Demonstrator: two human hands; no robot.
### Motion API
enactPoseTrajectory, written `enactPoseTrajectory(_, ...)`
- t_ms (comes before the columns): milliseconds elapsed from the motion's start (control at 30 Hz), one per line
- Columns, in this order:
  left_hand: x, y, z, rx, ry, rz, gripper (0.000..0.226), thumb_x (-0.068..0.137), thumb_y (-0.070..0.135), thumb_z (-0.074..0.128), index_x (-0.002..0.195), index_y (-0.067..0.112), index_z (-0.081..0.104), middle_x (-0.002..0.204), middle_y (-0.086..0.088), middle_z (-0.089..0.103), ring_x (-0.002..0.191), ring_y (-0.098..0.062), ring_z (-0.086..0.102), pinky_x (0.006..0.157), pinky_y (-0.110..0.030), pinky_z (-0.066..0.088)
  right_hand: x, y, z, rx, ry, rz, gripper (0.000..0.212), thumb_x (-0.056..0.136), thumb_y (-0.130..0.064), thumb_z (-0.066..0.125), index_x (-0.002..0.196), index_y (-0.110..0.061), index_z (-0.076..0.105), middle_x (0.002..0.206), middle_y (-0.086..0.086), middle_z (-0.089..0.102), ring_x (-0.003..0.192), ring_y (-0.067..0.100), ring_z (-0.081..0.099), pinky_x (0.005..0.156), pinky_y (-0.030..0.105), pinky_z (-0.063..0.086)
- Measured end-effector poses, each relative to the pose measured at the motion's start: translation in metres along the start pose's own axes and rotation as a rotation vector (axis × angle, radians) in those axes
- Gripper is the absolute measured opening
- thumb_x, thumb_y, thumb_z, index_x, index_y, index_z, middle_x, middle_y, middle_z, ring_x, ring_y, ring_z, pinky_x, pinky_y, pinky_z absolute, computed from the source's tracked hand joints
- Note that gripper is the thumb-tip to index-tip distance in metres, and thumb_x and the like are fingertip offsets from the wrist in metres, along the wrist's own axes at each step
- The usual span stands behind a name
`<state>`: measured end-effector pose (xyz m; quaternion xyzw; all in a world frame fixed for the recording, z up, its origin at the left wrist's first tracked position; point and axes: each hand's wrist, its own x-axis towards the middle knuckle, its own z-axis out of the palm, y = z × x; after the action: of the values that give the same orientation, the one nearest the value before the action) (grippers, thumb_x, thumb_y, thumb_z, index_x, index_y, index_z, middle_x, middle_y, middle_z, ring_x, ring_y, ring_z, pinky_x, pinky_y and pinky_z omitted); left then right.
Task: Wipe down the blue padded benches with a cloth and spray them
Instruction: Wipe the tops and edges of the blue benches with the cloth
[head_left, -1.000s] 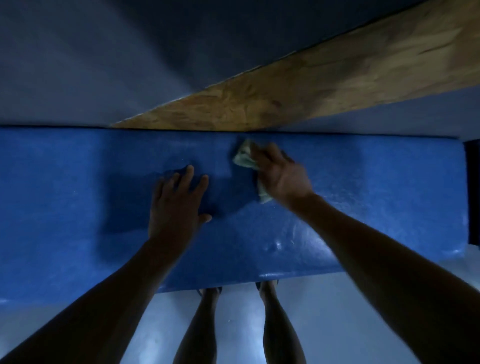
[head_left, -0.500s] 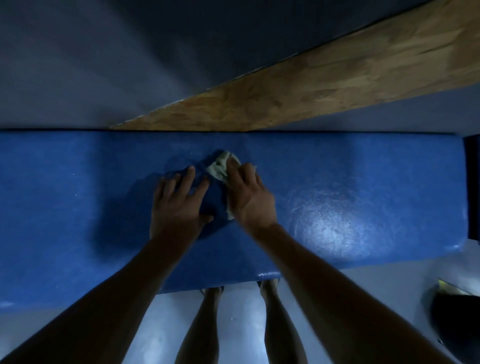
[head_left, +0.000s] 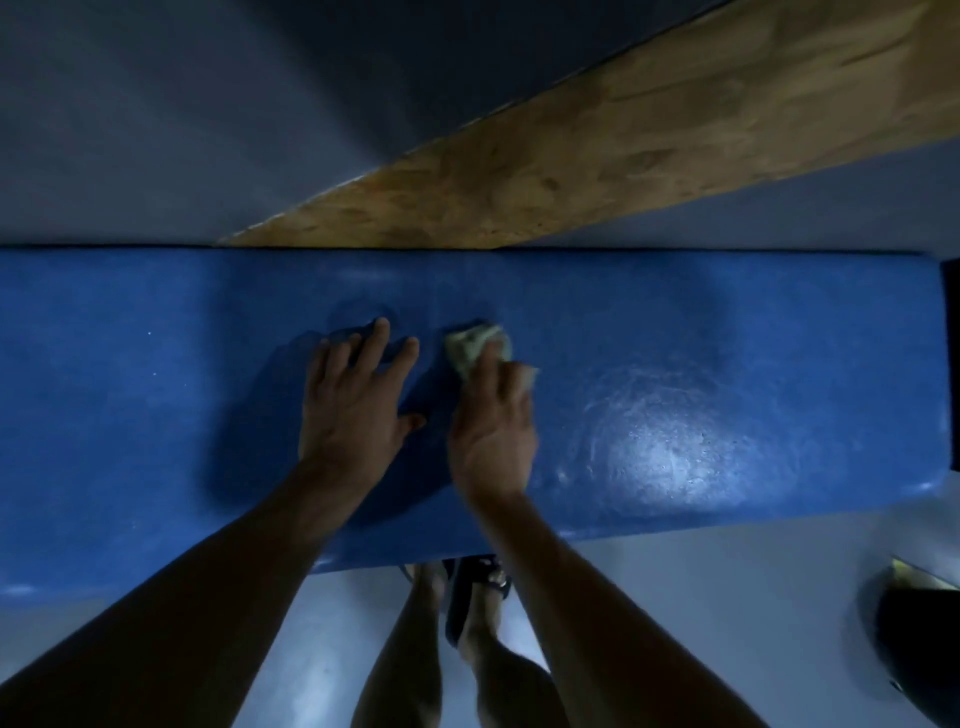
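A slanted wooden board (head_left: 597, 156); a dark, possibly rounded object (head_left: 914, 639).

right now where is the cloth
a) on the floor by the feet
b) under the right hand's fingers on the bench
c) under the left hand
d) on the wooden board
b: the pale cloth lies bunched under the right hand on the blue bench; the left hand rests flat beside it.

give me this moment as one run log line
step: wiping | right hand: presses crumpled pale green cloth on blue padded bench | left hand: flat on bench, fingers spread | wet sheen right of cloth
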<state>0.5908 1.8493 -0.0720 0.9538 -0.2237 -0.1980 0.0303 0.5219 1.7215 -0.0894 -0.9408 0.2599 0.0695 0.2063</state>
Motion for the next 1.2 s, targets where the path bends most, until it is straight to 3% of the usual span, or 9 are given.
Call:
enactPoseTrajectory(167, 0.0, 0.002, -0.002, 0.005, -0.015, -0.013, 0.084, 0.078, 0.054, 0.073, 0.149, 0.028, 0.035, 0.161, -0.006, 0.024, 0.138, -0.035, 0.032, 0.116, -0.052, 0.023, 0.008, 0.061, -0.028, -0.232, -0.071, -0.425, 0.057, 0.092, -0.024, 0.042, 0.148, -0.013, 0.039, 0.116, 0.012, 0.053, 0.084, 0.032, 0.061, 0.055, 0.038, 0.053)
enactPoseTrajectory(333, -0.001, 0.006, 0.0, 0.007, -0.002, -0.037, 0.084, 0.076, 0.051, 0.075, 0.147, 0.028, 0.037, 0.16, -0.007, 0.026, 0.138, -0.035, 0.033, 0.115, -0.053, 0.024, 0.027, 0.15, -0.074, -0.19, 0.047, 0.141, 0.069, 0.093, -0.016, 0.053, 0.154, -0.024, 0.024, 0.119, 0.013, 0.042, 0.091, 0.038, 0.056, 0.061, 0.043, 0.05)
enactPoseTrajectory(433, -0.005, 0.007, 0.003, 0.009, 0.022, -0.046, 0.083, 0.076, 0.05, 0.076, 0.146, 0.027, 0.039, 0.16, -0.007, 0.027, 0.137, -0.034, 0.033, 0.114, -0.053, 0.025, 0.017, 0.121, -0.051, -0.135, 0.118, 0.329, 0.07, 0.093, -0.013, 0.047, 0.155, -0.018, 0.017, 0.13, 0.018, 0.04, 0.1, 0.042, 0.055, 0.07, 0.048, 0.051)
enactPoseTrajectory(500, -0.005, 0.009, 0.003, 0.007, 0.028, -0.054, 0.083, 0.077, 0.049, 0.075, 0.147, 0.028, 0.037, 0.161, -0.006, 0.024, 0.138, -0.034, 0.031, 0.113, -0.052, 0.024, 0.0, 0.077, -0.026, -0.089, 0.061, 0.283, 0.07, 0.091, -0.012, 0.043, 0.155, -0.012, 0.017, 0.136, 0.021, 0.04, 0.108, 0.042, 0.053, 0.075, 0.046, 0.054)
enactPoseTrajectory(600, -0.004, 0.009, 0.005, -0.009, -0.011, -0.078, 0.084, 0.081, 0.051, 0.071, 0.151, 0.031, 0.029, 0.164, -0.004, 0.016, 0.143, -0.033, 0.023, 0.116, -0.052, 0.02, -0.04, 0.025, -0.004, -0.073, -0.063, -0.02, 0.068, 0.082, -0.018, 0.039, 0.149, -0.006, 0.033, 0.129, 0.019, 0.049, 0.098, 0.036, 0.061, 0.06, 0.039, 0.058)
enactPoseTrajectory(767, -0.007, 0.007, 0.004, -0.019, -0.028, -0.075, 0.086, 0.08, 0.054, 0.068, 0.152, 0.034, 0.026, 0.164, -0.002, 0.013, 0.146, -0.032, 0.021, 0.116, -0.052, 0.018, -0.04, 0.081, -0.028, -0.286, -0.103, -0.478, 0.058, 0.088, -0.02, 0.048, 0.145, -0.012, 0.043, 0.117, 0.014, 0.057, 0.084, 0.031, 0.061, 0.055, 0.036, 0.053)
enactPoseTrajectory(933, -0.032, 0.013, 0.004, -0.029, 0.074, -0.016, 0.082, 0.077, 0.043, 0.076, 0.148, 0.032, 0.038, 0.158, -0.004, 0.031, 0.138, -0.032, 0.036, 0.111, -0.051, 0.028, -0.018, 0.191, -0.088, -0.343, -0.045, -0.059, 0.066, 0.089, -0.012, 0.056, 0.15, -0.014, 0.032, 0.114, 0.016, 0.047, 0.087, 0.038, 0.056, 0.052, 0.039, 0.047)
enactPoseTrajectory(1033, -0.054, 0.017, 0.01, -0.025, 0.122, 0.029, 0.077, 0.076, 0.04, 0.078, 0.145, 0.03, 0.045, 0.155, -0.005, 0.036, 0.132, -0.032, 0.039, 0.106, -0.051, 0.033, -0.021, 0.19, -0.081, -0.31, -0.015, 0.119, 0.073, 0.085, -0.008, 0.056, 0.151, -0.01, 0.027, 0.123, 0.022, 0.045, 0.095, 0.042, 0.056, 0.057, 0.041, 0.049)
enactPoseTrajectory(1200, -0.086, 0.028, 0.029, -0.005, 0.06, 0.051, 0.073, 0.075, 0.041, 0.079, 0.142, 0.032, 0.049, 0.155, -0.003, 0.037, 0.127, -0.035, 0.044, 0.103, -0.051, 0.036, -0.089, 0.099, -0.018, -0.161, -0.046, -0.173, 0.072, 0.077, -0.006, 0.061, 0.145, -0.002, 0.039, 0.129, 0.022, 0.054, 0.093, 0.038, 0.062, 0.057, 0.036, 0.055)
